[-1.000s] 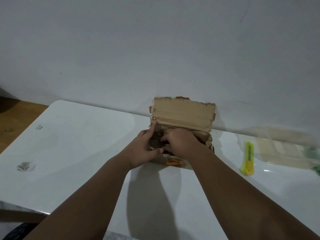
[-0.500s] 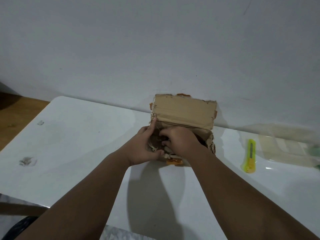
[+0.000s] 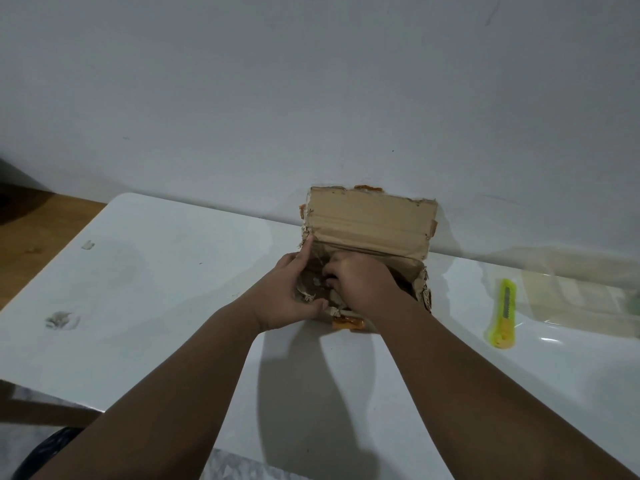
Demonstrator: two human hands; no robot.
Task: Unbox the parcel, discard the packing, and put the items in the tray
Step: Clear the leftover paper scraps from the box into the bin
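Observation:
A small brown cardboard parcel (image 3: 372, 223) stands on the white table (image 3: 166, 306) against the wall, its lid flap raised. My left hand (image 3: 289, 299) grips the parcel's left wall, index finger up along the corner. My right hand (image 3: 363, 285) reaches inside the parcel, fingers curled down among pale crumpled packing (image 3: 306, 294). What the fingers hold is hidden. A strip of orange tape (image 3: 348, 322) shows at the parcel's front bottom edge. A clear plastic tray (image 3: 581, 299) lies at the far right of the table.
A yellow-green box cutter (image 3: 504, 313) lies on the table between the parcel and the tray. The wall runs right behind the parcel. Wooden floor (image 3: 38, 233) shows beyond the table's left edge. Small smudges mark the table's left side.
My right hand has dug slightly deeper into the parcel. The view has shifted a little; the parcel and my left hand have stayed in place.

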